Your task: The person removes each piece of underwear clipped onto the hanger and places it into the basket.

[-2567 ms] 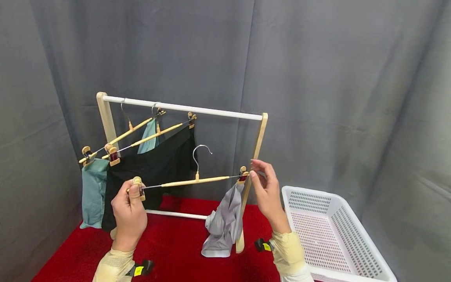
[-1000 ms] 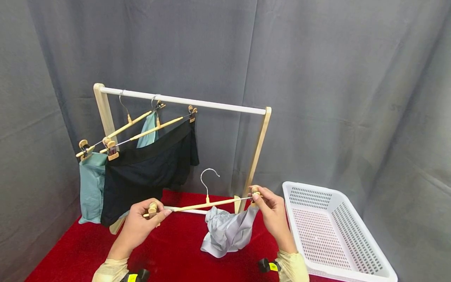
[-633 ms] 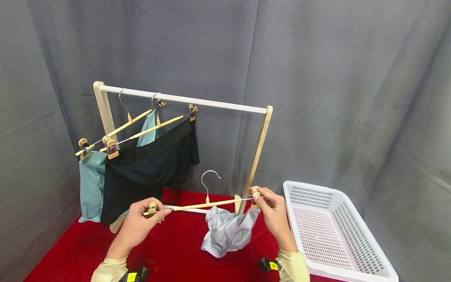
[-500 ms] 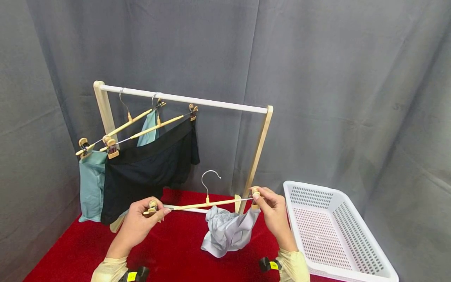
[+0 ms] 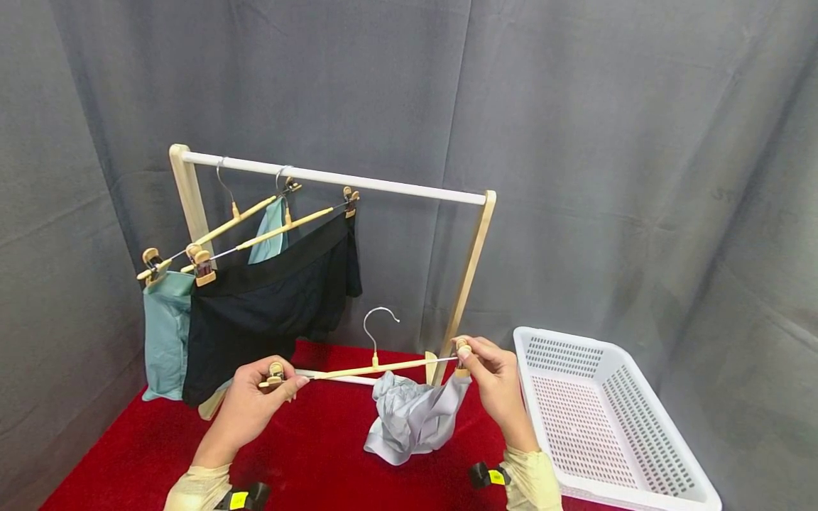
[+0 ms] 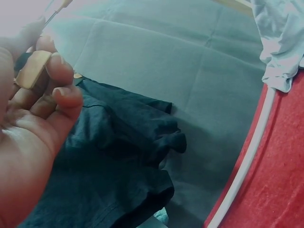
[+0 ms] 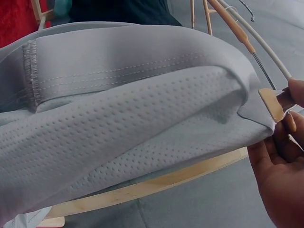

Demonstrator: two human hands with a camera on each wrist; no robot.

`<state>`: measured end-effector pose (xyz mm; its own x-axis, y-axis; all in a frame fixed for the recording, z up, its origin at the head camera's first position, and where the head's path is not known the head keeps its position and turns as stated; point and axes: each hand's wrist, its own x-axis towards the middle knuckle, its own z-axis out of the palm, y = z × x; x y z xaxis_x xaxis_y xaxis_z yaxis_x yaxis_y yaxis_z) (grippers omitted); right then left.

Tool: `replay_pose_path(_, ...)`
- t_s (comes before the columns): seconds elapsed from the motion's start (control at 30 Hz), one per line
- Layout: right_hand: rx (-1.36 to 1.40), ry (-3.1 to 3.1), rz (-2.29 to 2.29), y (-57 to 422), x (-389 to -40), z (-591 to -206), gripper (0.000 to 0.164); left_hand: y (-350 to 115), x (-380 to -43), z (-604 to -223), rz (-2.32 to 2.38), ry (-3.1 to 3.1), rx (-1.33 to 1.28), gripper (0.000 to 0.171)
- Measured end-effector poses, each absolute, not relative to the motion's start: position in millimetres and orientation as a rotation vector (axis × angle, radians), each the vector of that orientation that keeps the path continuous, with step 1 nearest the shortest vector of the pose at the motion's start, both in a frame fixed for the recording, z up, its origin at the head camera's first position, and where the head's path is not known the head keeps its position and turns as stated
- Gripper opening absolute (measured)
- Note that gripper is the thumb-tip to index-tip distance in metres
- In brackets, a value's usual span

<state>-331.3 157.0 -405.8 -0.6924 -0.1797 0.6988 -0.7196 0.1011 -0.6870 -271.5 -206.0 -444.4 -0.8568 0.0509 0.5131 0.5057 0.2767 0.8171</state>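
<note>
A clip hanger [image 5: 377,368] with a wire hook is held level between both hands, low in front of the rack. My left hand [image 5: 252,404] grips its left end, fingers curled around the left clip [image 5: 275,372], which carries no cloth. At the other end my right hand [image 5: 497,387] pinches the right clip [image 5: 462,348]. From that clip hang grey underpants [image 5: 418,426], bunched and drooping over the red cloth. The right wrist view shows the clip's wooden jaw on a corner of the underpants [image 7: 133,52], with fingers close around it.
Behind stands a drying rack with a white rail [image 5: 332,177]. Black boxers [image 5: 268,312] and a teal garment [image 5: 167,341] hang on clip hangers at its left. A white plastic basket [image 5: 530,397] sits at the right on the red cloth [image 5: 319,461]. Grey curtains surround everything.
Since 2.6 s ago the hanger has come down and slightly right. My right hand, earlier with fingers apart beside the right clip, now pinches it. In the last second both hands stay almost still.
</note>
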Motion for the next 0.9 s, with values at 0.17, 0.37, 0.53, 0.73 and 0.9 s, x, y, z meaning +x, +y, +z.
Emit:
replay_pose_path(0.17,0.866,-1.956,1.609,157.6,-333.2,-407.9,0.019,-206.6,-270.4,-443.5,-1.605,-2.175,-0.485,0.017)
replay_pose_path(0.37,0.897,-1.936,1.597,157.5,-334.4,-409.9,0.018,-205.8,-267.8,-442.2,-1.625,-2.181,-0.439,0.019)
replay_pose_path(0.53,0.906,-1.916,1.607,156.3,-333.0,-408.6,0.019,-205.6,-267.3,-442.0,-1.63,-2.19,-0.428,0.019)
replay_pose_path(0.73,0.902,-1.917,1.618,157.0,-333.8,-409.6,0.02,-205.0,-267.9,-441.7,-1.642,-2.194,-0.398,0.017)
replay_pose_path(0.9,0.906,-1.945,1.626,158.0,-332.8,-409.6,0.023,-204.4,-266.7,-441.2,-1.651,-2.181,-0.405,0.019)
